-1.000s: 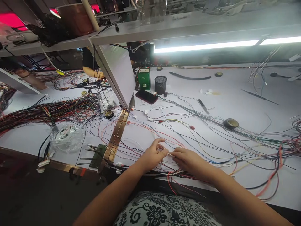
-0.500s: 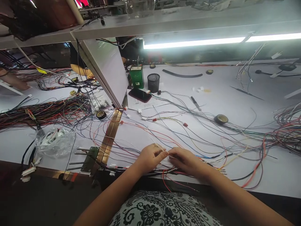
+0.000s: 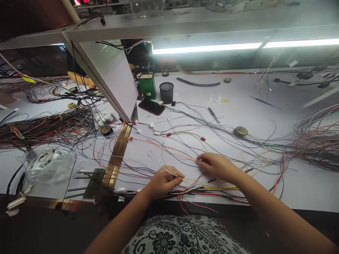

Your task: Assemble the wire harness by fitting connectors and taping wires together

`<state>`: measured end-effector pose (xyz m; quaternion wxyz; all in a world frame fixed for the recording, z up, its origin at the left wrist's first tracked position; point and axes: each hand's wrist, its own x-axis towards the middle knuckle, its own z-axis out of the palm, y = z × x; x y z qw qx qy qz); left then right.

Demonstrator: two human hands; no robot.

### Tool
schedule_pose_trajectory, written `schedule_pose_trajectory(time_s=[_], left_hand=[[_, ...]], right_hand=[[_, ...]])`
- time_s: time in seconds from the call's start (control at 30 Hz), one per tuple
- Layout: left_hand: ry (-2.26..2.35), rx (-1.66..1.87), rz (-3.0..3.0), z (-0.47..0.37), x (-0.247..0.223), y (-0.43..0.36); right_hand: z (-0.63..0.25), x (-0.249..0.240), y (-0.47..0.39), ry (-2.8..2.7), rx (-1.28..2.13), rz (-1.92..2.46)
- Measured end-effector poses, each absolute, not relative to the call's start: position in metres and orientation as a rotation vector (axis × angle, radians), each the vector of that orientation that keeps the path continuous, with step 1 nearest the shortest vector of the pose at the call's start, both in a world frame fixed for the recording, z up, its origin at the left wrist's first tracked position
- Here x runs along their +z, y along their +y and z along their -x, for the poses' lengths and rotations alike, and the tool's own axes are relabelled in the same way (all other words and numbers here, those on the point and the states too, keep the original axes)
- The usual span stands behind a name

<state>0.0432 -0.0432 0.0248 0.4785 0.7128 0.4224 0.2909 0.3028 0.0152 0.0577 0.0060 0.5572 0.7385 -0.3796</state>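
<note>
Head view: a broad white worktop (image 3: 265,116), smooth and matte, runs under a long tube light (image 3: 206,48) and a grey shelf (image 3: 185,24). A slanted white panel (image 3: 111,77) leans from the shelf to a brass-coloured strip (image 3: 118,155) that crosses the worktop to its near edge. Thick tangles of thin coloured wires lie far left (image 3: 45,127) and far right (image 3: 315,141); looser strands sprawl across the middle. A crumpled clear bag (image 3: 50,164) sits near the left front. Behind are a green box (image 3: 147,85), a black mesh cup (image 3: 166,92), a dark phone (image 3: 152,106) and a tape roll (image 3: 240,131).

Left hand (image 3: 161,181) is curled shut, pinching a few pale wires (image 3: 161,164) that fan up and leftward from its fingertips. Right hand (image 3: 217,165) lies palm-down, fingers bent, tips pinched on a thin strand beside red wires (image 3: 169,148). Both hands work close to the near edge, above a bundle (image 3: 206,192) lying along it. Bare worktop opens behind the tape roll and at the right front.
</note>
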Motion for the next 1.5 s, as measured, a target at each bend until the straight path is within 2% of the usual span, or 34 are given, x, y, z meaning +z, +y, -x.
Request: schedule_pose_trajectory(time_s=[0.23,0.43,0.6,0.77,1.03,1.23,1.5], left_hand=[[1.065,0.692,-1.716,-0.043,0.027,-0.043],[1.07,0.665,-1.727,-0.044,0.028,-0.042],[1.076,0.656,-1.748,-0.044,0.031,-0.042],[0.981,0.678,-1.77,-0.045,0.038,-0.04],[0.886,0.649,-1.822,-0.044,0.04,-0.039],[1.036,0.625,-1.782,-0.045,0.037,-0.041],[1.144,0.593,-1.692,-0.045,0.032,-0.043]], right_hand=[[-0.316,0.058,-0.004,2.547,-0.949,-1.539],[-0.331,0.057,-0.026,2.495,-0.734,-1.426],[-0.329,0.065,-0.026,2.45,-0.783,-1.383],[-0.304,0.062,-0.01,2.417,-0.811,-1.561],[-0.303,0.046,-0.01,2.226,-1.121,-1.772],[-0.31,0.037,-0.021,2.213,-1.1,-1.913],[-0.306,0.038,-0.02,2.292,-1.118,-1.834]])
